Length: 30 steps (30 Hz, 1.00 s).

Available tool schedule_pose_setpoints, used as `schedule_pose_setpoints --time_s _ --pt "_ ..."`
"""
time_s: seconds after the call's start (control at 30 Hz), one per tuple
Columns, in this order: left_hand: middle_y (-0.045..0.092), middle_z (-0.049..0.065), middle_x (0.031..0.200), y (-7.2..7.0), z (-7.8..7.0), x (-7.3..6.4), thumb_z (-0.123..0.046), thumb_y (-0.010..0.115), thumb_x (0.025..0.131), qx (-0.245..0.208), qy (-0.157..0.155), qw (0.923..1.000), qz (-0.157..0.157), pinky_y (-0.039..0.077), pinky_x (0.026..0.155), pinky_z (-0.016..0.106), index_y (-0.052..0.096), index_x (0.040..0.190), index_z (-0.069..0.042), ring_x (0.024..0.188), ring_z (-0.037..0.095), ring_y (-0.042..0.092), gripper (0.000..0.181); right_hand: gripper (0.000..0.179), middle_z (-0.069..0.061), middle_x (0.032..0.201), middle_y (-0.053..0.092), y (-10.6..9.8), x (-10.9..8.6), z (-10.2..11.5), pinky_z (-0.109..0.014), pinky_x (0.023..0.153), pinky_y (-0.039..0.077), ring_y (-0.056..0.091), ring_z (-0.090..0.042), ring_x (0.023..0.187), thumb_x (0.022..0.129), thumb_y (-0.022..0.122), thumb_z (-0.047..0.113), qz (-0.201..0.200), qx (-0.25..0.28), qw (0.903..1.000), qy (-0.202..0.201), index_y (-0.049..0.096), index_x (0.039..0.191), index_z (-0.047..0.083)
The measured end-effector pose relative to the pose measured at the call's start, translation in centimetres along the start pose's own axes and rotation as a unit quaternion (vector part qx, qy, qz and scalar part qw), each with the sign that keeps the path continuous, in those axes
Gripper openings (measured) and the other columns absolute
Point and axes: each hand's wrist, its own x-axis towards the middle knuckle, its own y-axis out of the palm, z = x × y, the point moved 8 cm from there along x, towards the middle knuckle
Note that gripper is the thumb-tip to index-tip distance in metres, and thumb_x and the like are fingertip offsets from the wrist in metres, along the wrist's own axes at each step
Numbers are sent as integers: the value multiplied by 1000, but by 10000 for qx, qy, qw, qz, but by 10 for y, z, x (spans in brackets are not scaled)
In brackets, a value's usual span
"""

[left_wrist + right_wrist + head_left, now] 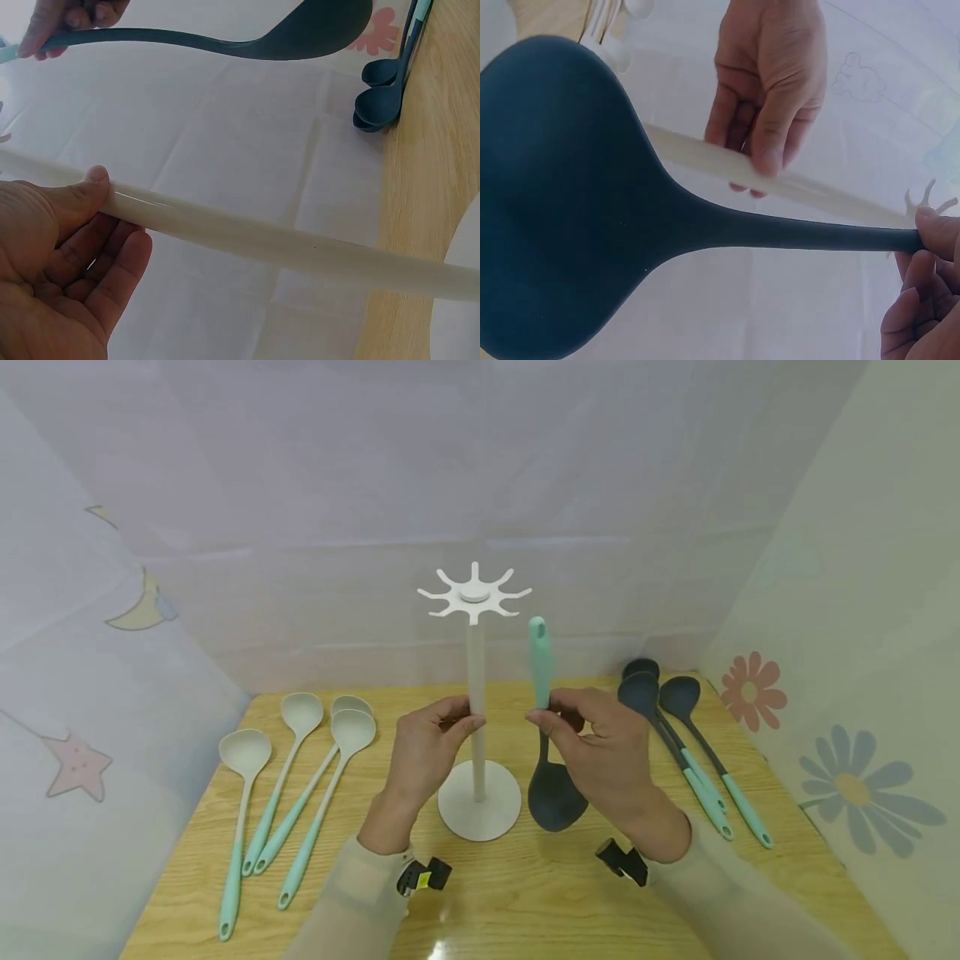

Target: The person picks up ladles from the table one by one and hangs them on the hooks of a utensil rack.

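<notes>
A white utensil stand (477, 677) rises upright from a round base, with a ring of slotted prongs on top. My left hand (427, 747) pinches its pole between thumb and fingers, a little below mid-height. In my right hand (611, 752) is a dark ladle (555, 797), gripped where its mint handle meets the dark neck. The ladle hangs bowl down, its holed handle end pointing up, just right of the stand and lower than the prongs. In the right wrist view its dark bowl (562, 202) fills the left side. Nothing hangs from the prongs.
Several cream ladles (302, 714) with mint handles lie on the left of the wooden table (510, 902). Three more dark ladles (680, 695) lie at the right, two of them overlapping. Pale cloth walls (360, 485) with printed flowers, star and moon enclose the table.
</notes>
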Motion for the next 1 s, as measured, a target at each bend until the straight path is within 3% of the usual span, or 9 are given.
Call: schedule_pose_setpoints --time_s 0.6,0.8,1.0 --pt "81 6 102 1 2 0 -23 80 95 -10 -63 10000 16 64 80 37 81 116 -9 94 20 79 25 44 -5 80 73 20 4 16 -18 64 50 60 -11 64 98 71 46 106 -198 9997 -30 78 92 3" --pt "81 6 102 0 3 0 -23 80 95 -24 -17 10000 8 64 80 37 81 116 -9 94 20 79 25 39 -6 79 73 20 5 14 -17 63 51 60 -11 63 97 75 40 65 -225 9997 -40 78 92 1" --pt "81 5 101 0 1 0 -22 81 94 -13 23 10000 -16 64 79 37 81 116 -10 93 20 79 25 45 -5 76 72 17 6 9 -17 60 49 58 -9 60 98 74 45 26 -231 9997 30 78 90 1"
